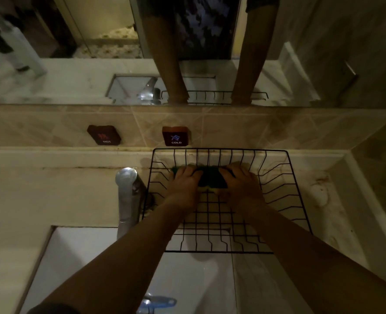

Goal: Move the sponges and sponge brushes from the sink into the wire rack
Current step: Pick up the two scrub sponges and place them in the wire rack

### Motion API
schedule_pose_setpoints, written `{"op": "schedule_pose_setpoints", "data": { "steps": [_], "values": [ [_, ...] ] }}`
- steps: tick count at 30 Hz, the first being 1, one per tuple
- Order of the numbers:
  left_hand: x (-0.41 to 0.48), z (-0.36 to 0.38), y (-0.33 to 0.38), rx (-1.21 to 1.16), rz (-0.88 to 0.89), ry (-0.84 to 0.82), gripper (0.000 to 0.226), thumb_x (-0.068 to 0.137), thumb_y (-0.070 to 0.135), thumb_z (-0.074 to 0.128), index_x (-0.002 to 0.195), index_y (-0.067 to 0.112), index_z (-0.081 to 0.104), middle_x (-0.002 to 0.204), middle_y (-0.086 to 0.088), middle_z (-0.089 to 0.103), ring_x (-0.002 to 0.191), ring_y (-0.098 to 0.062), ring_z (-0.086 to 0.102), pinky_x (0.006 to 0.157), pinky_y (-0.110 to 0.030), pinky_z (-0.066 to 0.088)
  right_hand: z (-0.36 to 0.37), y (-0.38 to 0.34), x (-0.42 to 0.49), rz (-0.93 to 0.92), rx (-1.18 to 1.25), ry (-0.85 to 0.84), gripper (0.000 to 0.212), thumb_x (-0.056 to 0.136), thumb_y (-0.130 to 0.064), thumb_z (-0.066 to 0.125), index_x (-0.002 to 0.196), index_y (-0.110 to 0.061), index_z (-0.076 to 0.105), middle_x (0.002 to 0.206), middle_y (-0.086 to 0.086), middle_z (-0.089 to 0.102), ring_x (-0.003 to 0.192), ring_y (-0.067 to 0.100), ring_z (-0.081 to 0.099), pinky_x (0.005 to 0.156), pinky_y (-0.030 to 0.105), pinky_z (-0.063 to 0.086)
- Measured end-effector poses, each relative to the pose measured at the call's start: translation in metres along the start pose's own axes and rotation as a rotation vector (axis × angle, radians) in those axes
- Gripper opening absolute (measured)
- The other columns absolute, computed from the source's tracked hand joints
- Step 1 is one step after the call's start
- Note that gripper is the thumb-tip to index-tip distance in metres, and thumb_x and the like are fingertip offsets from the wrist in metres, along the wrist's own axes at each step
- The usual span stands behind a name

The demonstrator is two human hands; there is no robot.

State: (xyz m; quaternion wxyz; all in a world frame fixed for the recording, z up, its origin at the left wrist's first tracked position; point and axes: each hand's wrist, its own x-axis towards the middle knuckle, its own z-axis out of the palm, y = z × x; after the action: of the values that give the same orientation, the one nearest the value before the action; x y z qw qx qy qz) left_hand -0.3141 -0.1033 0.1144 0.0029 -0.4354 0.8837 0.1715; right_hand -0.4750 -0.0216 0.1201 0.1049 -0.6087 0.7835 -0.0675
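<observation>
A black wire rack (275,175) stands on the counter behind the sink, its front edge overhanging the basin. Inside it, at the far side, lie dark green sponges with yellow undersides (211,179). My left hand (184,185) presses on their left end and my right hand (241,184) on their right end, fingers curled over them. A strip of green sponge shows left of my left hand. The white sink (81,264) sits below. A blue handle (159,302) lies in it near the bottom edge, partly hidden by my left forearm.
A chrome tap (127,196) rises just left of the rack. HOT (104,135) and COLD (176,136) plaques sit on the tiled backsplash. A mirror (74,75) above reflects my arms and the rack. The counter runs to a wall on the right.
</observation>
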Motion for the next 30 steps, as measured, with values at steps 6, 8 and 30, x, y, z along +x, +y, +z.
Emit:
{"op": "schedule_pose_setpoints", "data": {
  "steps": [6, 8, 30],
  "values": [
    [-0.033, -0.015, 0.009, -0.173, -0.008, 0.041, 0.058, 0.087, 0.023, 0.063, 0.142, 0.021, 0.042, 0.145, -0.004, 0.048, 0.134, -0.025, 0.041, 0.115, -0.044, 0.03, -0.019, -0.009, -0.027, -0.007, 0.02, -0.076, 0.062, 0.092, -0.052, 0.051, 0.143, -0.017, 0.039, 0.144, 0.007, 0.04, 0.129, 0.029, 0.04, 0.102, 0.041, 0.041],
    [-0.045, -0.023, 0.011, -0.149, 0.01, 0.059, 0.056, 0.087, 0.026, 0.064, 0.139, 0.021, 0.045, 0.141, -0.004, 0.052, 0.131, -0.025, 0.045, 0.113, -0.045, 0.034, -0.026, -0.017, -0.039, -0.01, 0.063, -0.053, 0.054, 0.092, -0.047, 0.054, 0.135, -0.015, 0.049, 0.137, 0.007, 0.047, 0.121, 0.029, 0.047, 0.093, 0.039, 0.047],
    [-0.149, -0.081, 0.034, -0.107, 0.07, 0.115, 0.051, 0.089, 0.034, 0.065, 0.136, 0.023, 0.048, 0.132, -0.003, 0.057, 0.121, -0.02, 0.055, 0.098, -0.034, 0.048, -0.075, -0.053, -0.125, -0.014, 0.096, 0.081, 0.036, 0.09, -0.035, 0.055, 0.123, -0.021, 0.053, 0.109, 0.002, 0.057, 0.096, 0.02, 0.056, 0.073, 0.032, 0.046]
  ]
}}
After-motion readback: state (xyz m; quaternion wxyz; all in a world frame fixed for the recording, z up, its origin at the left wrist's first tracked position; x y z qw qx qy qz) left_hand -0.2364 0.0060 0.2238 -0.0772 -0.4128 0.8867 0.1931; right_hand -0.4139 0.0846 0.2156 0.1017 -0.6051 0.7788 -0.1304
